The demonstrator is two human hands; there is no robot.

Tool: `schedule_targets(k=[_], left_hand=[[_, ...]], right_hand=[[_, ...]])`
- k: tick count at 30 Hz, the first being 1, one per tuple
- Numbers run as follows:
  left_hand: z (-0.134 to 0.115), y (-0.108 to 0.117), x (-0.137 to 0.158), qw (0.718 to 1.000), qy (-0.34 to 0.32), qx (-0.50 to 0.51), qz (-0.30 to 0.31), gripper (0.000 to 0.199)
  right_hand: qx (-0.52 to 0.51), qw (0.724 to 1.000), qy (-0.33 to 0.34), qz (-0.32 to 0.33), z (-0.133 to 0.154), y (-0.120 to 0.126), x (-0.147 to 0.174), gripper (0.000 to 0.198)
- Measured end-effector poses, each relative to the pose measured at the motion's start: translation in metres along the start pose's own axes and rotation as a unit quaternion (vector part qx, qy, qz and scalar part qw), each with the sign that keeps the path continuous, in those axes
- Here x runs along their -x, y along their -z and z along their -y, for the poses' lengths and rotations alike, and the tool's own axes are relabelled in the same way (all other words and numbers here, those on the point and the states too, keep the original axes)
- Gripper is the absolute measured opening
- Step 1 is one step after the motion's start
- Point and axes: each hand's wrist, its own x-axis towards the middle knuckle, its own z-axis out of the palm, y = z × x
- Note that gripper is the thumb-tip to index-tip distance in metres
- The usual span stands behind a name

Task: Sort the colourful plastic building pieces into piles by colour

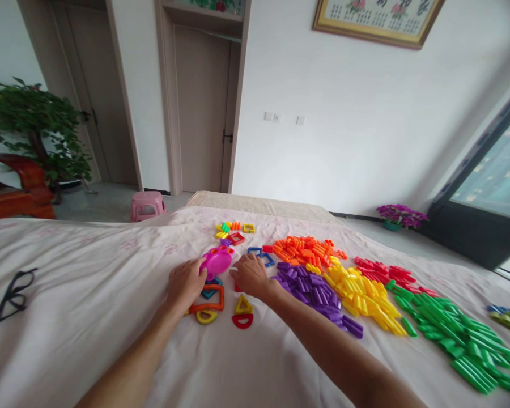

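A bright pink plastic piece (219, 262), rounded with a scalloped rim, is at the middle of the cloth. My left hand (187, 285) is at its left edge, with the fingers closed on the rim; the fingertips are partly hidden. To the right, my right hand (251, 276) is low over the cloth, fingers spread and loosely bent. A red piece (237, 287) shows partly under it. Nearer me lie an orange square frame (221, 298), a yellow ring-like piece (206, 317), a yellow triangle (243, 305) and a red half-round frame (242, 321). Blue frames (267, 259) lie just beyond my right hand.
Piles of orange (304, 249), purple (308, 289), yellow (365, 294), red (385, 272) and green (459, 326) plastic pieces spread to the right. Beyond the pink piece lie a red frame (237, 238) and a yellow frame (249, 228). Black glasses (15, 296) rest at the left.
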Motion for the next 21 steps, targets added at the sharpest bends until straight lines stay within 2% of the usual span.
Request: schedule_targets(k=[4,7,9,12,14,16,17,19,21], left_hand=[[0.002,-0.002,-0.003,1.000,0.006,0.025,0.001,0.039],[-0.001,0.000,-0.003,0.997,0.010,0.070,-0.003,0.040],[-0.004,0.003,-0.001,0.993,-0.006,0.115,-0.006,0.040],[-0.009,0.006,0.000,0.986,-0.036,0.165,0.010,0.039],[-0.010,0.006,0.001,0.983,-0.042,0.179,0.024,0.039],[-0.009,0.006,0.001,0.981,-0.033,0.189,0.019,0.039],[-0.008,0.005,0.001,0.981,-0.025,0.193,0.011,0.039],[-0.005,0.002,-0.001,0.981,-0.004,0.192,-0.006,0.037],[-0.002,0.000,-0.002,0.983,0.011,0.182,-0.010,0.035]], right_hand=[[-0.059,0.997,-0.045,-0.013,0.007,-0.004,-0.020,0.036],[-0.217,0.972,-0.087,-0.029,0.009,-0.004,-0.034,0.037],[-0.377,0.919,-0.109,-0.038,0.014,-0.006,-0.039,0.041],[-0.572,0.809,-0.129,-0.038,0.023,-0.011,-0.039,0.051],[-0.619,0.774,-0.128,-0.038,0.025,-0.014,-0.037,0.054],[-0.617,0.775,-0.126,-0.050,0.018,-0.014,-0.038,0.052],[-0.600,0.787,-0.129,-0.063,0.009,-0.012,-0.041,0.051],[-0.513,0.839,-0.155,-0.099,-0.016,-0.008,-0.050,0.048],[-0.355,0.904,-0.195,-0.139,-0.048,-0.002,-0.062,0.047]])
